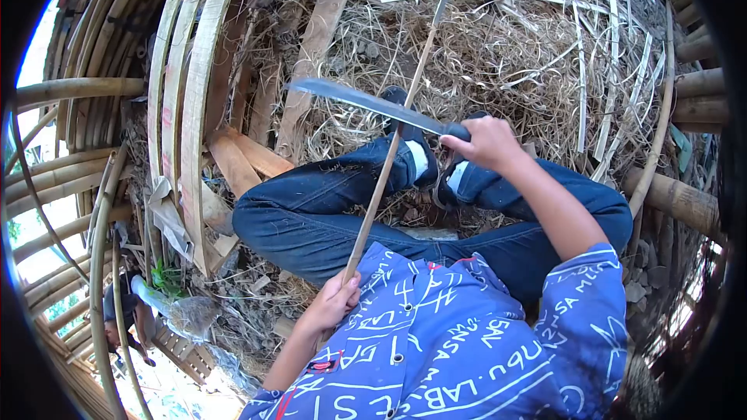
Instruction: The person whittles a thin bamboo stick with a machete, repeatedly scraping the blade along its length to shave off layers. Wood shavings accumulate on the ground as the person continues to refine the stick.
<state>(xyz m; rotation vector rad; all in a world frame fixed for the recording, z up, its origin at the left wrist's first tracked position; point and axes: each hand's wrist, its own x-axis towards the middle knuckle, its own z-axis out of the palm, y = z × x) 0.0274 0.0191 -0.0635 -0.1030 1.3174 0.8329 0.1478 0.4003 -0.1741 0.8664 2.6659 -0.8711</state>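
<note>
A long thin bamboo strip slants from the top of the view down to the lap. Its lower end is in my left hand, whose fingers are wrapped round it. My right hand grips the dark handle of a long curved knife. The blade points left and crosses the strip above my crossed feet; whether it touches the strip I cannot tell.
A wooden slatted crate stands on the left. Shavings and pale split strips cover the ground ahead. Bamboo poles line both sides. Part of another person shows beyond the poles at lower left.
</note>
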